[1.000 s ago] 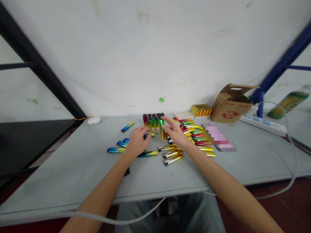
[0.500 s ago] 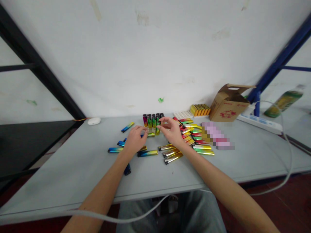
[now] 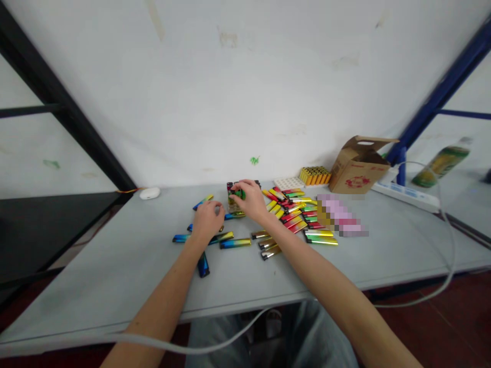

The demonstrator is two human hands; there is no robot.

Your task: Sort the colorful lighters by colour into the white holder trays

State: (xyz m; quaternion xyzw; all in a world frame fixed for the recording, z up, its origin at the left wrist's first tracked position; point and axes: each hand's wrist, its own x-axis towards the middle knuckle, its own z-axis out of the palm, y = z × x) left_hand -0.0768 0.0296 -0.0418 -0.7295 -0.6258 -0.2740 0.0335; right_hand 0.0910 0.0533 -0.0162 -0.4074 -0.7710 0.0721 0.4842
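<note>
Grey table (image 3: 146, 286), blue lighters (image 3: 235, 244) lying loose, left hand (image 3: 207, 221) curled over some, whether gripping one cannot be told, right hand (image 3: 252, 200) pinching a green lighter (image 3: 242, 194) at the upright lighters (image 3: 229, 186), box (image 3: 355, 176) near the wall (image 3: 215, 112).

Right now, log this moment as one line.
right hand: pinching shiny green lighter by upright black-topped lighters | left hand: near shiny blue-yellow lighters, hold unclear | brown cardboard box: open, right rear

Soft, even light falls on wall (image 3: 245, 102) and desk (image 3: 115, 276); shiny lighters (image 3: 236, 244) glint, fine details blur, pixelation masks 1 pink item (image 3: 341, 214).
</note>
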